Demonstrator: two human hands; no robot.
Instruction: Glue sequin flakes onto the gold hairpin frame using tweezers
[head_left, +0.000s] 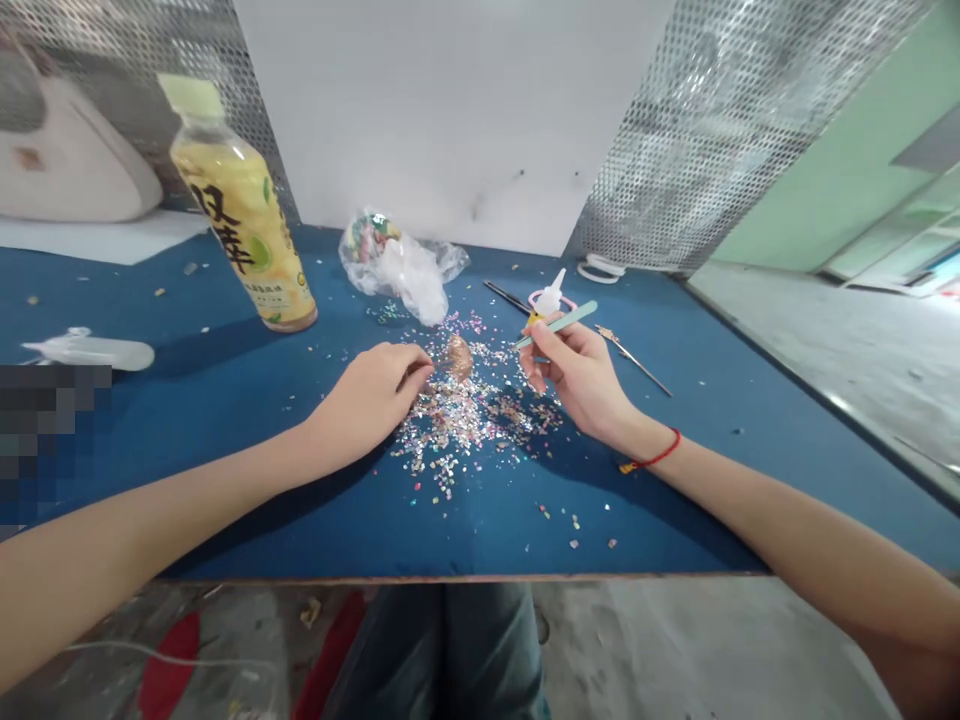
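Note:
My left hand [375,395] rests low over the blue tabletop, thumb and fingertips pinched together. Whatever may be between them is too small or hidden to name. Just right of those fingertips is a small curved piece [459,358] covered in copper-coloured glitter. Shiny multicoloured sequin flakes [457,420] lie spread around and in front of it. Pale green tweezers [574,316] are gripped in my right hand [574,375], their tips pointing left toward the piece. Behind that hand, a small bottle with a white nozzle [550,298] stands partly hidden.
A yellow drink bottle [240,210] stands at the back left, near a white squeeze bottle [105,352] lying down. A clear plastic bag [405,265] sits behind the flakes. A thin stick [645,370] and a white ring [600,268] lie on the right. A white panel [450,110] rises behind.

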